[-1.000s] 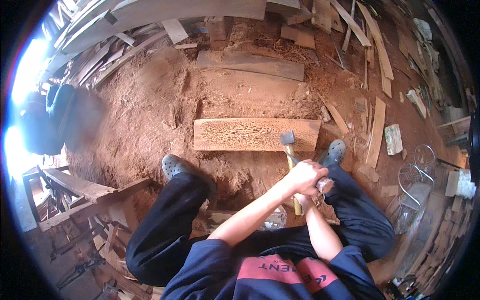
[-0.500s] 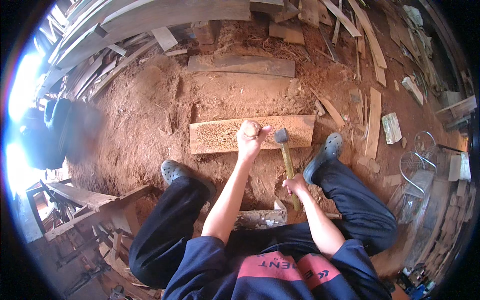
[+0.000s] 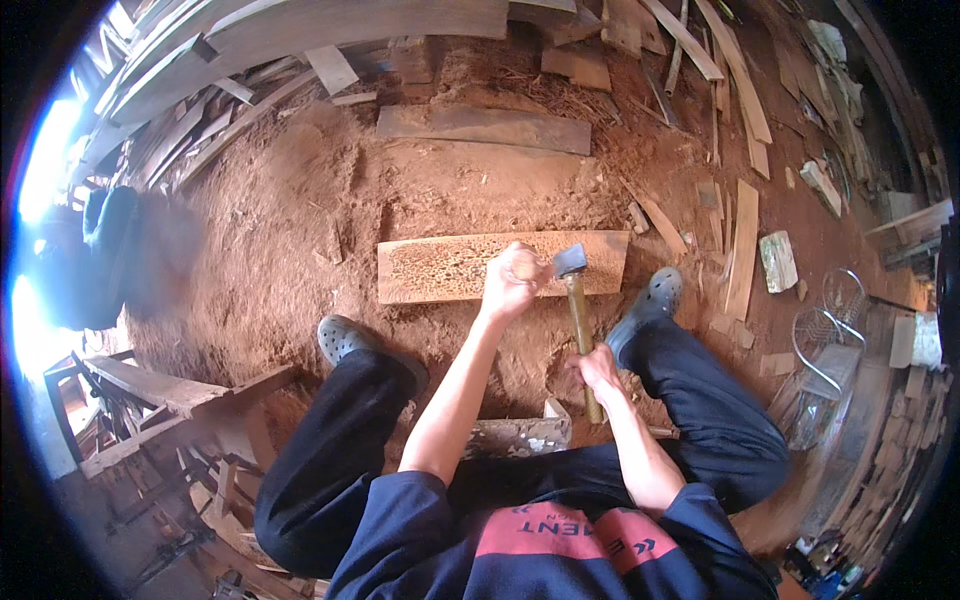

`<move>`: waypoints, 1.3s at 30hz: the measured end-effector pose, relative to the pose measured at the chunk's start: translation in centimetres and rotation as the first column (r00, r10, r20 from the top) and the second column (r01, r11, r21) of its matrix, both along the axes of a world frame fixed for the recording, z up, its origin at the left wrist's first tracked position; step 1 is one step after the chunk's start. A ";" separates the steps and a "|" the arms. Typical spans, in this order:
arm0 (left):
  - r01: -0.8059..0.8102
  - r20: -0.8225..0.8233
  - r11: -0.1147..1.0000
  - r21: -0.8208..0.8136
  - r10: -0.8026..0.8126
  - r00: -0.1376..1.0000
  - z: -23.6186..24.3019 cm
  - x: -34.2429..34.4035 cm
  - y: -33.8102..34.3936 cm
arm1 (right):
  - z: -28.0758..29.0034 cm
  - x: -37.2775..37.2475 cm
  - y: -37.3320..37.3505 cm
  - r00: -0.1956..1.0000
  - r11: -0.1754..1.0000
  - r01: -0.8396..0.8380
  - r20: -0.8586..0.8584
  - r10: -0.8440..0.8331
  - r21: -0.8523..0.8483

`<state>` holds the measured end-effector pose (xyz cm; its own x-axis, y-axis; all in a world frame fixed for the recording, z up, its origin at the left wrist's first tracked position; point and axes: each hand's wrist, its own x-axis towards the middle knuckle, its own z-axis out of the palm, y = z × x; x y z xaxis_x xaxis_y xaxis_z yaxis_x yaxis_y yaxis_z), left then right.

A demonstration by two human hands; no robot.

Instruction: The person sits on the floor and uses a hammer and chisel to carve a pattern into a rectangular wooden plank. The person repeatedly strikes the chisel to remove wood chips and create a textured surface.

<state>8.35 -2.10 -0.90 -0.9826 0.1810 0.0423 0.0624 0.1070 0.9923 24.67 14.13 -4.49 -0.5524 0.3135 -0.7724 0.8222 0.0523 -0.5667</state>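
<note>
A wooden board (image 3: 430,272) lies crosswise on the ground between my feet, its face covered in small dark pits except for a plainer strip at the right end. Over its middle, my left hand (image 3: 508,290) is closed around an upright tool with a round wooden handle (image 3: 523,265), seen end-on; its lower end is hidden by the fist. My right hand (image 3: 594,368) grips a hammer (image 3: 579,312) low on its yellowish wooden handle. The metal head hangs above the board, just right of my left fist.
Another plank (image 3: 480,128) lies farther out on the reddish dirt. Scrap boards (image 3: 742,250) lie to the right, near a pale block (image 3: 778,262) and a wire-framed object (image 3: 830,340). A wooden frame (image 3: 160,385) stands at left. Beneath me is a worn low seat (image 3: 515,435).
My left fist has moved slightly right and nearer to me with the tool. The hammer head has turned and risen a little; my right hand stays in nearly the same place.
</note>
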 end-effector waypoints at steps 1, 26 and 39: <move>0.030 0.076 0.999 -0.028 -0.028 0.997 0.1 0.3 0.4 | 0.2 0.2 0.2 0.999 0.999 0.032 -0.009 -0.032 0.006; 0.103 0.097 0.995 -0.002 -0.102 0.990 0.6 -0.4 0.8 | 17.6 -0.5 -1.2 0.962 0.978 0.001 -0.267 -0.058 -0.207; 0.145 0.043 0.988 -0.058 -0.142 0.989 -0.1 -0.6 1.1 | 18.0 0.1 -1.9 0.742 0.995 -0.040 -0.664 0.093 0.095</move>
<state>7.77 -0.99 -0.99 -0.9469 0.3212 -0.0108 0.0429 0.1597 0.9862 24.74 12.26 13.51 -0.9391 0.2948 -0.1763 0.2288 0.1540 -0.9612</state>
